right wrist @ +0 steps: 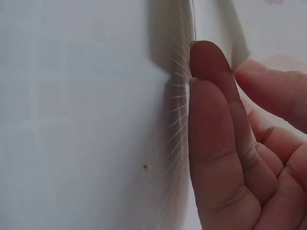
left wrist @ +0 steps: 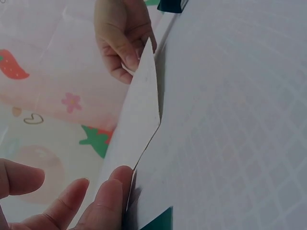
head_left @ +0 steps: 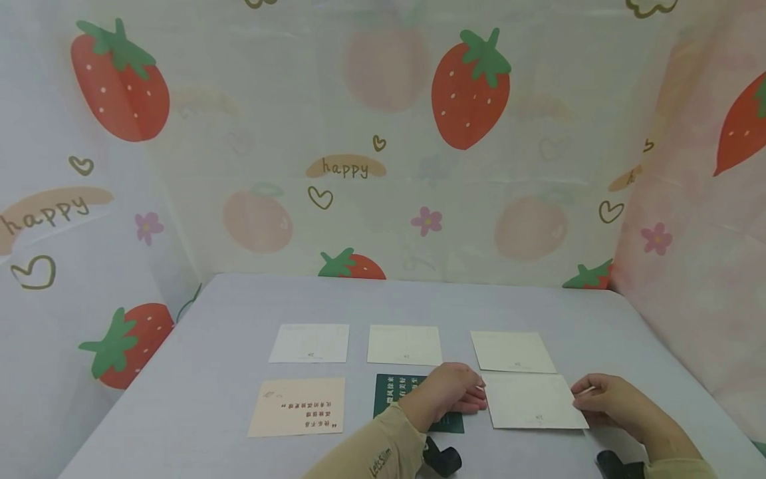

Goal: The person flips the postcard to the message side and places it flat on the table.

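A blank-looking cream card (head_left: 535, 401) lies in the front row at the right, a tiny mark near its lower edge. My right hand (head_left: 616, 402) pinches its right edge between thumb and fingers (right wrist: 211, 115). In the left wrist view, that end of the card (left wrist: 143, 98) tilts up, with a shadow below. At the card's left edge, my left hand (head_left: 445, 394) touches with its fingertips (left wrist: 122, 175), the thumb held apart. Under the left hand is a dark green card (head_left: 389, 394) with white writing, partly hidden by hand and sleeve.
A peach card (head_left: 299, 407) with printed writing lies front left. Along the back row are three pale cards: left (head_left: 309, 344), middle (head_left: 404, 345) and right (head_left: 512, 351), the last right at the cream card's top edge. A strawberry-print cloth (head_left: 389, 133) surrounds the white table (head_left: 167, 399).
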Action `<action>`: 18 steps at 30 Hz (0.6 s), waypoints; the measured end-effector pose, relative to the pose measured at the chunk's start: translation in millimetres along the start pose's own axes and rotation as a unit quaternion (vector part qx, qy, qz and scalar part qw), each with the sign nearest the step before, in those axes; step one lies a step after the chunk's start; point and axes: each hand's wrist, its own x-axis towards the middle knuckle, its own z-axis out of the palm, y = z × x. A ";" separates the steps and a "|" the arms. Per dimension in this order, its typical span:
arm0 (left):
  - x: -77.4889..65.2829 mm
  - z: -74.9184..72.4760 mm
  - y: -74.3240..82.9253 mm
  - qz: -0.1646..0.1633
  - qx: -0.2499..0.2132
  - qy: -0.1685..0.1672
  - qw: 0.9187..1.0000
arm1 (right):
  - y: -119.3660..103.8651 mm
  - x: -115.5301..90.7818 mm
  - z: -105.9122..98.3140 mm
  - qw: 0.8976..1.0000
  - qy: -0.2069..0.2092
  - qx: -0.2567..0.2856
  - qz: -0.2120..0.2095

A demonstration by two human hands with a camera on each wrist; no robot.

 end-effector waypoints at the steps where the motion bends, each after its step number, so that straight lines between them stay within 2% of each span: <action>1: 0.3 -0.1 -0.3 0.001 0.002 -0.001 1.000 | 0.4 0.0 -0.2 1.000 -0.001 0.002 -0.001; 8: 1.0 -0.5 -1.0 -0.001 0.007 0.002 1.000 | 1.2 -0.7 -1.7 1.000 -0.018 0.014 -0.002; 18: 0.2 -0.2 -0.3 0.001 0.006 -0.002 1.000 | -0.4 -1.6 -1.1 1.000 -0.007 0.010 0.023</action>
